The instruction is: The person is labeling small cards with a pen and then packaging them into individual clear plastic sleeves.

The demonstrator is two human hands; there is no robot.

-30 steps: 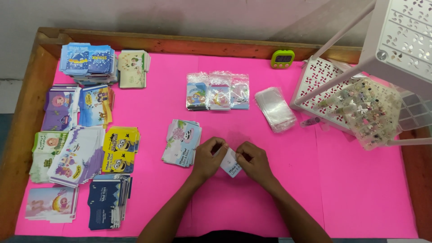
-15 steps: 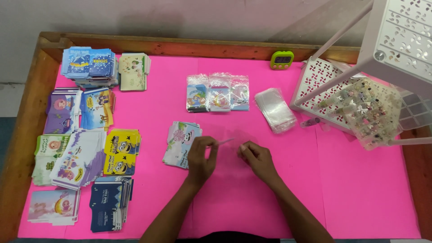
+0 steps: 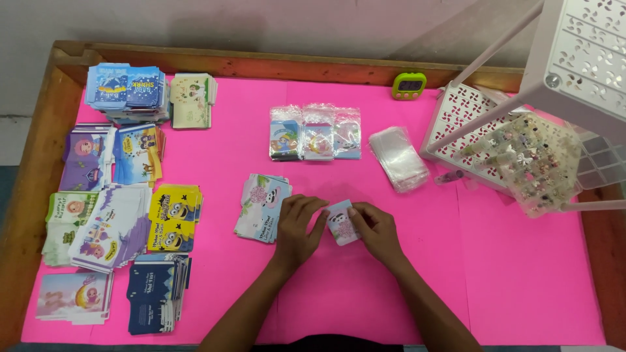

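A small printed card (image 3: 342,223), pale with a cartoon figure and apparently inside a clear sleeve, lies just below the middle of the frame on the pink mat (image 3: 521,280). Both hands pinch it: the left hand (image 3: 297,225) has its fingertips on the card's left edge, and the right hand (image 3: 378,229) grips the right edge between thumb and fingers. The card looks light and thin, stiff enough to keep its shape but easy to bend, and the glossy sleeve is probably slippery, so the edges and corners seem the safest hold.

Half a second earlier the hands were further apart with only something thin and clear stretched between them; now they have closed in and the card's printed face shows.

Just left of the left hand sits a loose pile of matching cards (image 3: 262,207). Above it, three sleeved packs (image 3: 315,132) lie in a row, with a stack of empty clear sleeves (image 3: 398,158) to their right. More card stacks (image 3: 117,195) fill the left side. A white perforated rack (image 3: 515,143) and a green timer (image 3: 409,85) occupy the upper right.
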